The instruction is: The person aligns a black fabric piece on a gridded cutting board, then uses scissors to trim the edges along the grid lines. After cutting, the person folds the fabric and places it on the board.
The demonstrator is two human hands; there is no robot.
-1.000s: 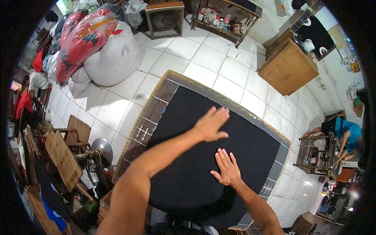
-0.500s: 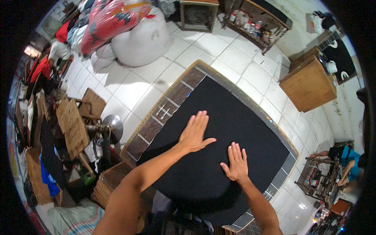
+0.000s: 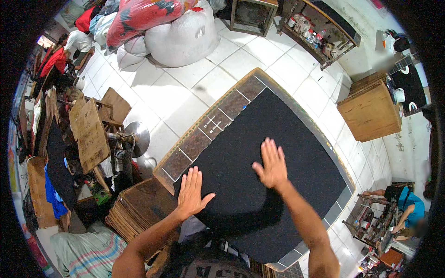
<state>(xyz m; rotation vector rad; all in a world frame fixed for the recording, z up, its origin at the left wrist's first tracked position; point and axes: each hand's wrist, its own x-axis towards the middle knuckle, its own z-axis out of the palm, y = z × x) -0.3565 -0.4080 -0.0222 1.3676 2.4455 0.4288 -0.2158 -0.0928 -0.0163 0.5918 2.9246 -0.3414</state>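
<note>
A black cloth [image 3: 306, 194] lies spread over a board [image 3: 241, 85] with white line markings along its edges. My left hand [image 3: 190, 192] rests open on the cloth near its left edge, fingers straight and pointing away from me. My right hand [image 3: 271, 164] is also open, farther out on the cloth toward its middle, with fingers spread. Both hands hold nothing.
Stacked boards [image 3: 134, 208] and wooden pieces [image 3: 90, 134] stand at left. Bulging sacks [image 3: 178, 39] and a shelf [image 3: 310, 37] lie beyond. A wooden box [image 3: 366, 113] is at right. People work at far left [image 3: 79, 46] and far right [image 3: 408, 208].
My left hand has moved down and left toward the cloth's near left edge. My right hand has moved up, farther from me. The view has shifted somewhat.
</note>
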